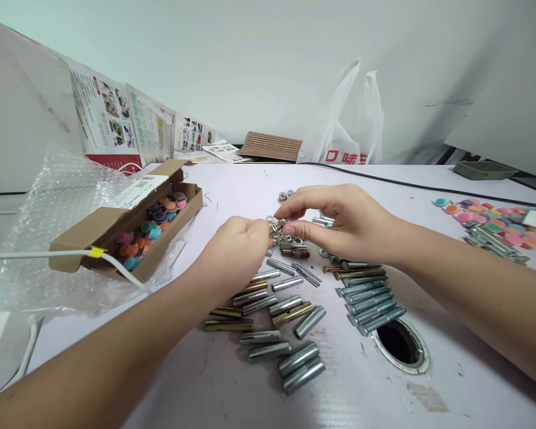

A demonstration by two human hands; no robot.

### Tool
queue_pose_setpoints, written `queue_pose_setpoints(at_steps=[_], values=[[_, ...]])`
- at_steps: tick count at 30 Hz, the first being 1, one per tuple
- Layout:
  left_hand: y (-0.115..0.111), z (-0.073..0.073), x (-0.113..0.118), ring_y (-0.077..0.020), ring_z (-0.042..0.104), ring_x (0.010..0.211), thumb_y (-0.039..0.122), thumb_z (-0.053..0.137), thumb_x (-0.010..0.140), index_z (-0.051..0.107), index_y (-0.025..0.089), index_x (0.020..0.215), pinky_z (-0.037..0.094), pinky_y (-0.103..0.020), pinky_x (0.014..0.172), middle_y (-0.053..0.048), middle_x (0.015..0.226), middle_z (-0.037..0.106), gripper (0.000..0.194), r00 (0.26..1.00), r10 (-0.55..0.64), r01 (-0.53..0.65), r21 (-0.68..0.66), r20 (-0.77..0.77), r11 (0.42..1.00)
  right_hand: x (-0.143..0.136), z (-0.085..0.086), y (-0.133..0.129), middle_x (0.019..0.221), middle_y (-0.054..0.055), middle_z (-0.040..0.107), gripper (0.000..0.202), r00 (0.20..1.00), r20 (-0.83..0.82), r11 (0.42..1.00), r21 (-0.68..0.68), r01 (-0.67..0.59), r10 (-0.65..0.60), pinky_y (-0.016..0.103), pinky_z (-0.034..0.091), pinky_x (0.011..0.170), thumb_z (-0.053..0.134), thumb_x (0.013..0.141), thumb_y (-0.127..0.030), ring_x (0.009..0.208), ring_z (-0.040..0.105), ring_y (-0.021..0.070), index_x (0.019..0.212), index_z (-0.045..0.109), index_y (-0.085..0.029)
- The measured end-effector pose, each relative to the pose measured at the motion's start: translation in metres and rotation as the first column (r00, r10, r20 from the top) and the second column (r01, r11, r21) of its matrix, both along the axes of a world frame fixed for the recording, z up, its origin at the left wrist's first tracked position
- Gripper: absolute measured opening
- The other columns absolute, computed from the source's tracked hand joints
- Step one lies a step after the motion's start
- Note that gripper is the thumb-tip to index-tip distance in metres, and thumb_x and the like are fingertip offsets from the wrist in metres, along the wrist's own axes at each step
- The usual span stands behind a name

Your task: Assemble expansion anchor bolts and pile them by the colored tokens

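My left hand (239,247) is closed, its fingertips turned away from view at the left side of a small pile of nuts and washers (295,243). What it holds, if anything, is hidden. Over the same pile my right hand (339,217) reaches in from the right. Its thumb and forefinger are a little apart, near the left fingertips, with small metal parts visible between them. Silver and brass-coloured metal sleeves (261,338) lie loosely below the pile. A row of bolts (370,298) lies beneath my right wrist.
An open cardboard box (161,250) with coloured plastic caps rests on bubble wrap (49,238) at left, a white cable (40,256) crossing it. A round table hole (402,345) is at right. More caps (495,220), a black cable (397,180) and a plastic bag (348,125) are farther back.
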State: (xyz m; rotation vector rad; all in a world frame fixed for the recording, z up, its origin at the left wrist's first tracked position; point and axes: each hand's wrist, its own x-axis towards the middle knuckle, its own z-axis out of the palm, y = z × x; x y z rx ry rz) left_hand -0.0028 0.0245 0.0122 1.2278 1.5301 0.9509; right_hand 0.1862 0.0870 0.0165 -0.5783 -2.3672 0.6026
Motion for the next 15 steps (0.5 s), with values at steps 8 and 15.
queue_pose_setpoints(at_steps=[8, 15], values=[[-0.005, 0.004, 0.006, -0.0115, 0.026, 0.051, 0.023, 0.039, 0.083, 0.026, 0.020, 0.057, 0.018, -0.028, 0.045, 0.001, 0.054, 0.028, 0.029, 0.853, -0.015, 0.123, 0.172, -0.522, 0.977, -0.001, 0.000, -0.005, 0.079, 0.005, 0.067, 0.054, 0.989, 0.078, 0.992, -0.017, 0.124, -0.123, 0.029, 0.040, 0.065, 0.041, 0.101, -0.060, 0.070, 0.057, 0.0151, 0.094, 0.072, -0.017], [-0.003, 0.010, 0.002, -0.0108, 0.023, 0.050, 0.023, 0.039, 0.083, 0.024, 0.019, 0.057, 0.016, -0.029, 0.044, 0.001, 0.053, 0.025, 0.030, 0.835, 0.031, 0.112, 0.224, -0.549, 0.968, 0.012, 0.006, -0.002, 0.042, 0.002, 0.042, 0.089, 0.948, 0.299, 0.922, -0.386, 0.017, 0.108, 0.027, 0.034, 0.053, 0.012, 0.097, -0.075, 0.042, 0.038, 0.0085, 0.047, 0.057, -0.017]])
